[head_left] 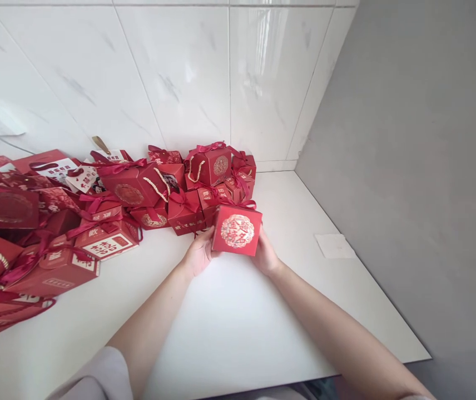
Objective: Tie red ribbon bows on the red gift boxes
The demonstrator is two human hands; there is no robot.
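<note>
A red gift box (238, 230) with a round gold emblem on its facing side is held up over the white table, in front of the stacked boxes. My left hand (200, 251) grips its left side, the fingertips partly hidden behind it. On the opposite side my right hand (266, 253) is closed around the box, most of its fingers out of sight. A dark pink ribbon (244, 204) shows along the top edge of the held box. Just behind it stand more red boxes with ribbon bows, among them a box with a rope handle (208, 165).
Several red gift boxes (115, 236) are piled along the tiled wall (188, 72) and down the table's left side. A white paper square (333, 245) lies near the right edge of the white table (229, 333). A grey wall (421, 166) rises on the right.
</note>
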